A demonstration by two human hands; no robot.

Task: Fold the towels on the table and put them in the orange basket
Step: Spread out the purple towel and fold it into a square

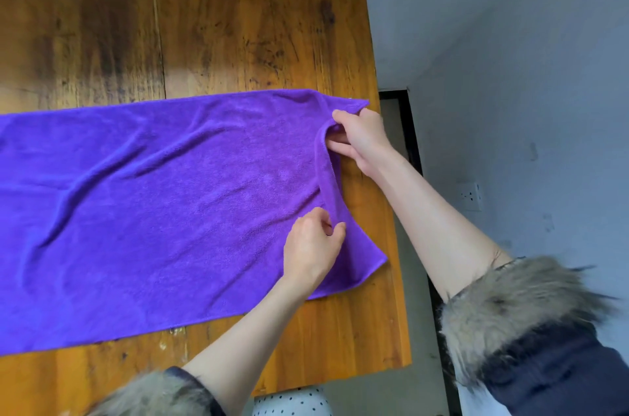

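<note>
Worn wooden table (pixel 238 24), dark-stained planks, grey wall (pixel 510 24) behind with a white socket (pixel 471 196) at the right.

Right hand (pixel 360 139), reaching across to the far right end of the purple towel (pixel 153 194): thumb on top, fingers curled under the raised hem, gripping the short edge near its far corner. Left hand (pixel 313 245), nearer the body on the same short edge: thumb and forefinger bent toward each other over a lifted ridge of cloth, pinching it (contact partly hidden by the fold, so not fully certain). Between the two hands, a rolled-up hem standing off the tabletop. Outward from there, the rest of the towel spread flat and lightly wrinkled, running leftward past the edge of view, near right corner close to the table's right edge. Bare forearms, fur-trimmed dark sleeves (pixel 510 313) at the bottom. Spotted white fabric (pixel 292 402) below the table's near edge.
</note>
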